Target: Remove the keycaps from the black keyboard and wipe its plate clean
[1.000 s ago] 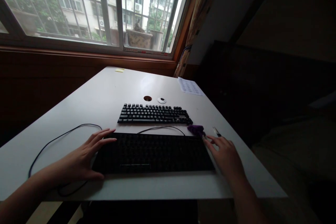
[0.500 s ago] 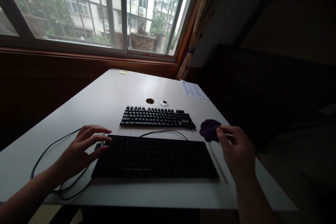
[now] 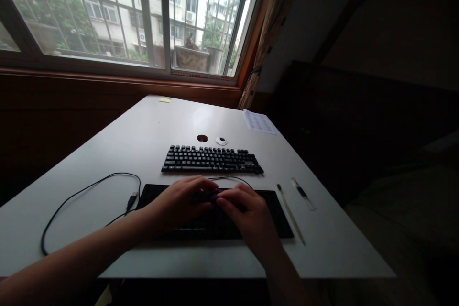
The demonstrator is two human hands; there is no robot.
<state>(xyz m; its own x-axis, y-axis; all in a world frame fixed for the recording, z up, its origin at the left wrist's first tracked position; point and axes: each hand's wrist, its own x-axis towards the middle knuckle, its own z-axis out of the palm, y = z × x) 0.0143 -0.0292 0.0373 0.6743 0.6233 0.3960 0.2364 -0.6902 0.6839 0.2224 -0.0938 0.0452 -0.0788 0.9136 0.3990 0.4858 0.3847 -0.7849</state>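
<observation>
My left hand (image 3: 175, 203) and my right hand (image 3: 247, 208) meet above the middle of a dark, flat keyboard (image 3: 236, 232). Between their fingertips a little of a purple cloth (image 3: 215, 197) shows; most of it is hidden by the fingers. Both hands are closed in a pinch at the cloth. The keyboard's key area is too dark to make out. Its black cable (image 3: 71, 196) loops over the desk on the left and ends in a USB plug (image 3: 132, 201).
Behind lie black keys (image 3: 211, 158) in keyboard layout. A thin brush-like stick (image 3: 291, 215) and a small clear tool with a dark middle (image 3: 302, 192) lie right. Farther back are a desk hole (image 3: 202, 138), a white ring (image 3: 221, 141) and a paper sheet (image 3: 261, 122).
My right hand has brought the purple cloth left from beside the keyboard to above it. My left hand has moved right from the keyboard's left end and closed at the cloth.
</observation>
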